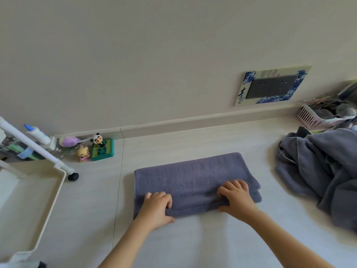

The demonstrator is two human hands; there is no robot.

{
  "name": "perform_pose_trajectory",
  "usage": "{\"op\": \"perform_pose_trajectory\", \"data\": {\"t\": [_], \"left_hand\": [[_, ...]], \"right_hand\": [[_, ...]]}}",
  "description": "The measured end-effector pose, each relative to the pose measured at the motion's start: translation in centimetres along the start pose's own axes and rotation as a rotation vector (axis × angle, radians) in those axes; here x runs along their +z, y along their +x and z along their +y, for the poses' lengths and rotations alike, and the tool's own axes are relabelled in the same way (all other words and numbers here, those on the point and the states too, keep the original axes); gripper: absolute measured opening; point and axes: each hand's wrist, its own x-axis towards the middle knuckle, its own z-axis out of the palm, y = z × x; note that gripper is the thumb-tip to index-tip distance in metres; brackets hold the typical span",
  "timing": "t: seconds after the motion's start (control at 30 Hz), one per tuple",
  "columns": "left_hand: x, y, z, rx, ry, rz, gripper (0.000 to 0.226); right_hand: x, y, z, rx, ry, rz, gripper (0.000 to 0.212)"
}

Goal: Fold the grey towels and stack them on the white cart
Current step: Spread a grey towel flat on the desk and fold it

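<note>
Curled fingers of the left hand (157, 206) and right hand (236, 197) are gripping the near edge of the folded grey towel (191, 176), which is lying flat on the floor (202, 240). Both forearms are reaching forward. The white cart (56, 187) is standing left; a towel pile (324, 171) is lying right.

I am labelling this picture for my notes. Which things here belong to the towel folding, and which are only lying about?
For the job:
- folded grey towel, under the left hand and right hand
- heap of unfolded grey towels
- white cart

Only lying about:
- panda figure on its green base
- yellow toy
- pink basket
- blue-patterned wall panel
</note>
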Motion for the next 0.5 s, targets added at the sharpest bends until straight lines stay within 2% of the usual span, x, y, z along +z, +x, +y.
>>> {"op": "perform_pose_trajectory", "data": {"t": [0.1,0.13,0.23,0.27,0.37,0.43,0.5], "left_hand": [[0.0,-0.5,0.1,-0.026,-0.149,0.072,0.032],[0.0,-0.3,0.1,-0.032,-0.174,0.135,0.028],[0.4,1.7,0.5,0.010,-0.170,0.476,0.020],[0.6,2.4,0.9,0.005,-0.136,0.505,0.027],[1.9,3.9,2.0,-0.096,0.020,0.284,0.056],[3.1,3.7,1.5,-0.170,0.086,0.224,0.060],[4.0,3.1,0.2,-0.253,0.046,0.236,0.061]], "right_hand": [[-0.6,0.0,-0.7,0.057,0.070,-0.010,0.037],[-0.7,0.3,-1.3,0.063,0.063,0.014,0.037],[-0.5,2.1,-3.4,0.057,0.082,0.127,0.038],[-0.2,2.9,-4.1,0.068,0.083,0.098,0.040],[1.2,4.6,-6.0,0.081,0.050,-0.028,0.056],[1.9,4.7,-6.5,0.121,0.022,-0.132,0.065],[2.9,4.4,-6.2,0.145,0.010,-0.160,0.062]]}}
